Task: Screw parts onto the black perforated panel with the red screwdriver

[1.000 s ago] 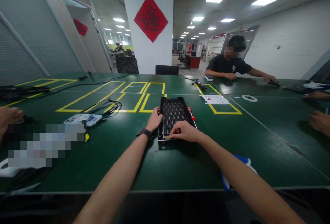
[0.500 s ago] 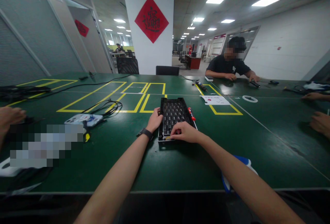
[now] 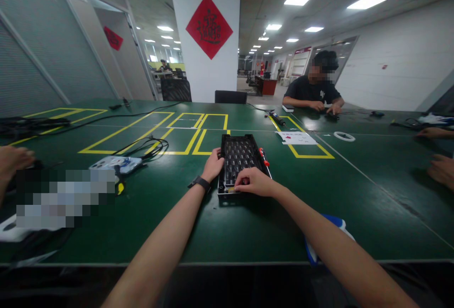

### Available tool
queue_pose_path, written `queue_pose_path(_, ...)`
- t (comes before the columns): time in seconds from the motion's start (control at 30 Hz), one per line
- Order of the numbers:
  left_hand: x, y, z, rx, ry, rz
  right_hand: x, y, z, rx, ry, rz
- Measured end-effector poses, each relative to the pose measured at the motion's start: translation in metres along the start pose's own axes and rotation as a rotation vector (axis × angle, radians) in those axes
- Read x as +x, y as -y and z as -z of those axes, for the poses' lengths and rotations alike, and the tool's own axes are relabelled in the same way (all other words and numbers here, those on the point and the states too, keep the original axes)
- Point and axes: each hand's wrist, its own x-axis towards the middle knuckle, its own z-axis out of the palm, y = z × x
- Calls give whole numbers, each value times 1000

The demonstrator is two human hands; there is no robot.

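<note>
A black case (image 3: 242, 153) with rows of small metallic pieces, like screwdriver bits, lies on the green table in front of me. My left hand (image 3: 213, 165) holds its left side, fingers along the edge and thumb by the rim. My right hand (image 3: 254, 181) is over the near right part of the case, thumb and fingers pinched together at its front edge. What they pinch, if anything, is hidden. Just left of those fingertips a small yellowish label (image 3: 231, 189) shows on the case. A red-handled tool (image 3: 264, 156), like a screwdriver, lies along the case's right side.
Yellow tape (image 3: 209, 153) marks rectangles on the table (image 3: 269, 242). A phone (image 3: 115, 163) and cables (image 3: 156, 145) lie left. A paper sheet (image 3: 297, 137), a white ring (image 3: 344, 136) and a blue-white object (image 3: 335, 223) are right. A co-worker (image 3: 315, 88) sits across; other people's hands show at both sides.
My two hands and the case look unmoved. Across the table, the co-worker's hand has drawn inward, to the left, with the dark object near it.
</note>
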Motion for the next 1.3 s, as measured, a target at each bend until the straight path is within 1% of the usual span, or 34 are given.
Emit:
queue_pose_path(0.17,-1,0,0,-2,-4,16,0,1,1,0,-1,-18)
queue_pose_path(0.4,-2,-3,1,-3,3,7,0,-1,-1,8,2,-2)
queue_pose_path(0.67,-2,-3,1,7,-5,-6,1,-1,-1,43,22,-56)
queue_pose_path(0.87,-1,0,1,10,2,-31,1,-1,-1,37,3,-29)
queue_pose_path(1.3,-1,-3,1,7,-1,14,1,0,1,7,17,-32)
